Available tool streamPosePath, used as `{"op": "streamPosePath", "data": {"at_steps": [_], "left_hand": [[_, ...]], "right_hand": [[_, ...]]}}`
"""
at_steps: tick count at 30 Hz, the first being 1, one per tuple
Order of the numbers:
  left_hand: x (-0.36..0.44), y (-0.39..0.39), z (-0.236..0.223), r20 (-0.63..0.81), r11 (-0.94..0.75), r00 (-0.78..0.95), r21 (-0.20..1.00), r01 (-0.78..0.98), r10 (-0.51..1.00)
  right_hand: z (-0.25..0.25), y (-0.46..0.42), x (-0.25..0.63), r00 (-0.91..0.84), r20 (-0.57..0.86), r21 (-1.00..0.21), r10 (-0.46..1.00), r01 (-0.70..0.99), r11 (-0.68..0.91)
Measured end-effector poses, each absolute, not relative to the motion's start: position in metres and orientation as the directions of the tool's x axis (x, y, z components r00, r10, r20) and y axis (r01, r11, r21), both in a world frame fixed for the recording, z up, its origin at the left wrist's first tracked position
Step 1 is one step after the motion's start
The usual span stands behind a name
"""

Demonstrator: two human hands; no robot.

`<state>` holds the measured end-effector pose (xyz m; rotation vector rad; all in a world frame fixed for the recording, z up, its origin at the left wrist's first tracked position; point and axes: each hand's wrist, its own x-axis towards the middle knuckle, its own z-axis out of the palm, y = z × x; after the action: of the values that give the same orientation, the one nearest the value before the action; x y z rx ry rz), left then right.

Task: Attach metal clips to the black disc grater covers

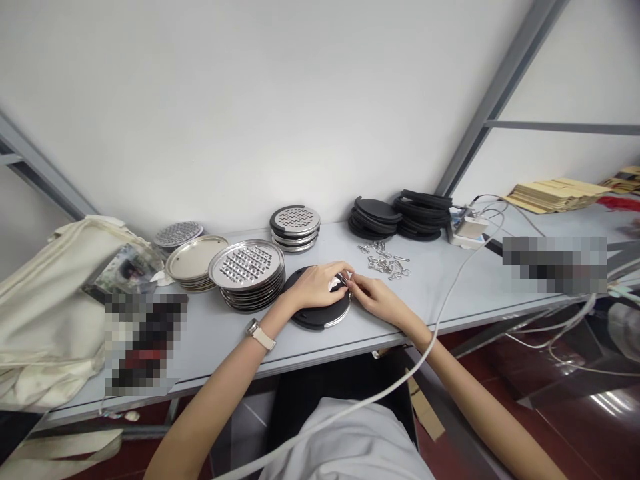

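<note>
A round black disc (320, 317) with a silver rim lies flat near the table's front edge. My left hand (320, 285) rests over it, its thumb and fingers pinched together at the disc's right side. From the right, my right hand (375, 297) meets it with closed fingertips. Between the fingertips a small metal clip (349, 285) shows in part, at the disc's rim; the fingers hide most of it. Several loose metal snap clips (387, 260) are scattered just behind my right hand. To the left stands a stack of round metal graters (250, 267).
Round cream plates (197, 257), more graters (296, 223) and stacked black discs (374, 217) stand along the wall. A white cable (443, 310) crosses over my right forearm. A cream cloth bag (60, 300) lies left; a power strip (470, 230) and flat yellowish pieces (555, 193) are right.
</note>
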<state>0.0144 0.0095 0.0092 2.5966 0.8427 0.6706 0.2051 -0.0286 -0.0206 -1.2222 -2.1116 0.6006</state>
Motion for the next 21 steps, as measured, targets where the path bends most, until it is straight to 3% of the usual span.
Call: {"op": "streamPosePath", "data": {"at_steps": [11, 21], "left_hand": [[0.0152, 0.0106, 0.0077, 0.376, -0.792, 0.708, 0.408, 0.453, 0.598], [0.0145, 0.0126, 0.0079, 0.366, -0.783, 0.712, 0.453, 0.426, 0.599]], "right_hand": [[-0.0247, -0.0269, 0.2052, -0.325, 0.280, -0.646, 0.903, 0.632, 0.428], [-0.0261, -0.0267, 0.2062, -0.319, 0.306, -0.658, 0.897, 0.610, 0.441]]}}
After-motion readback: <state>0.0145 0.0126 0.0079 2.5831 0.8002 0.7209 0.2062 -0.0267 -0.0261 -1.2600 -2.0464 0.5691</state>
